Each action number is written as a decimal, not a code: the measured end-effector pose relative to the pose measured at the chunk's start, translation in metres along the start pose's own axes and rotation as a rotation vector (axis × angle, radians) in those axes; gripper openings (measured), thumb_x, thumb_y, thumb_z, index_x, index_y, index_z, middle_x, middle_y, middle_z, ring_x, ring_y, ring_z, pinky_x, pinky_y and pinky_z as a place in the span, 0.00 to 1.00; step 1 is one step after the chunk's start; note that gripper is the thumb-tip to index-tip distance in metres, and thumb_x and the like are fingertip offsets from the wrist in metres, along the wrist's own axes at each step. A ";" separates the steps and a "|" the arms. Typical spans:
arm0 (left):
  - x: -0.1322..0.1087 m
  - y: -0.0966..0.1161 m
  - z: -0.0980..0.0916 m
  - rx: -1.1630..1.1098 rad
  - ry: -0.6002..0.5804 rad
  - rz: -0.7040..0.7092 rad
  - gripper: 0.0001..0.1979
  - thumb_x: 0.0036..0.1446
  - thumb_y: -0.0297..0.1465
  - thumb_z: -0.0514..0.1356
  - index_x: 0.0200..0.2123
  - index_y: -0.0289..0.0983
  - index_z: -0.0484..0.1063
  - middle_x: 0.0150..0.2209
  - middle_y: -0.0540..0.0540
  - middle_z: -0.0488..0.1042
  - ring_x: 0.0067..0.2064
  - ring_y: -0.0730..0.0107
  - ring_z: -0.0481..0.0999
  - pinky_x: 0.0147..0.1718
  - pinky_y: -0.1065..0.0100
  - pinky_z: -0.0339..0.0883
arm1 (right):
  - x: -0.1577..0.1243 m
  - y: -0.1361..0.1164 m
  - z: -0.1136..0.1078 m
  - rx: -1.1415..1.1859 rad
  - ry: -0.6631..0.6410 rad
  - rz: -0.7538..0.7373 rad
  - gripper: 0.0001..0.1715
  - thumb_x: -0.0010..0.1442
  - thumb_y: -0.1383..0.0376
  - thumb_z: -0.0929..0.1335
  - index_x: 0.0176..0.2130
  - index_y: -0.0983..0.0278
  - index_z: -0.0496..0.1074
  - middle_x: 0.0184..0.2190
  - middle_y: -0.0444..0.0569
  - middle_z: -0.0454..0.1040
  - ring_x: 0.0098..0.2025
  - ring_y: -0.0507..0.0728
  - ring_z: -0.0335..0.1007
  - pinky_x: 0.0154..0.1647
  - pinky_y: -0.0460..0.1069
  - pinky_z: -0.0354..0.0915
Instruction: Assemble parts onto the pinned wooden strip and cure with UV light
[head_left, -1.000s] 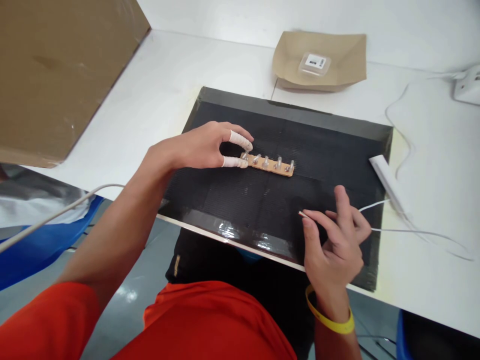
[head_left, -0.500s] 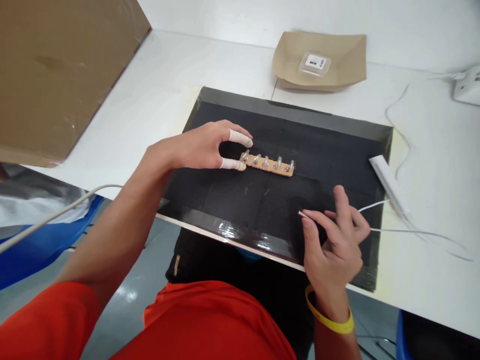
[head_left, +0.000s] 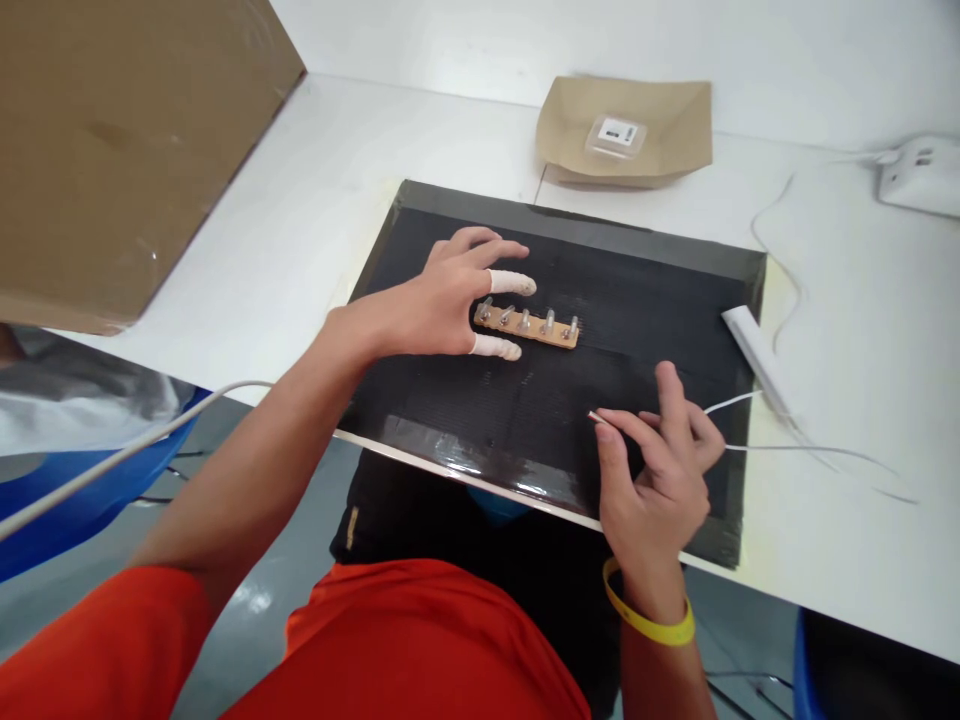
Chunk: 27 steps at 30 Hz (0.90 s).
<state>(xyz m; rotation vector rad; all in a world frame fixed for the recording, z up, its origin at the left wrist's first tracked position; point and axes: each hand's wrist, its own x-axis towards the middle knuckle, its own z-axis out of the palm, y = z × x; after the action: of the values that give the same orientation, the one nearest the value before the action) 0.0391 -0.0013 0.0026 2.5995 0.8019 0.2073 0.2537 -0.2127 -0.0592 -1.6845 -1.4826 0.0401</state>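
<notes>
On the black mat [head_left: 480, 400] lies a narrow tan strip [head_left: 535, 332] with several small clear tubes standing in a row along it. My left hand [head_left: 450, 300] is spread open around its left end, index finger above and thumb below. White finger covers wrap that thumb and index finger. Lower right of the strip, my right hand [head_left: 660, 490] pinches a thin white cable [head_left: 595, 416] between thumb and index finger, its reddish tip sticking out toward the strip. The other right fingers are loosely raised, and white wire trails out behind them.
A long white bar [head_left: 754, 345] lies across the mat's right edge. Behind the mat stands a tan paper tray [head_left: 551, 140] holding a clear labelled box [head_left: 616, 136]. A white power strip [head_left: 919, 175] is at far right. A large cardboard sheet [head_left: 135, 150] rises at left.
My left hand has moved right along the strip, its thumb and index finger spreading wider apart. My right hand keeps its pinch on the cable. The whole view has shifted slightly.
</notes>
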 end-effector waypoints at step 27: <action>0.018 0.010 0.010 0.118 -0.041 -0.043 0.19 0.57 0.43 0.73 0.48 0.39 0.83 0.69 0.38 0.68 0.73 0.37 0.56 0.66 0.38 0.52 | 0.002 0.002 0.002 0.012 0.016 -0.030 0.07 0.66 0.67 0.73 0.44 0.57 0.81 0.72 0.51 0.67 0.57 0.62 0.67 0.55 0.61 0.69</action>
<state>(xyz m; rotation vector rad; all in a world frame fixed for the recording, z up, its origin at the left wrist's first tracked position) 0.0617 -0.0016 -0.0024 2.6836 0.8791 0.0970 0.2543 -0.2095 -0.0608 -1.6490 -1.4931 0.0194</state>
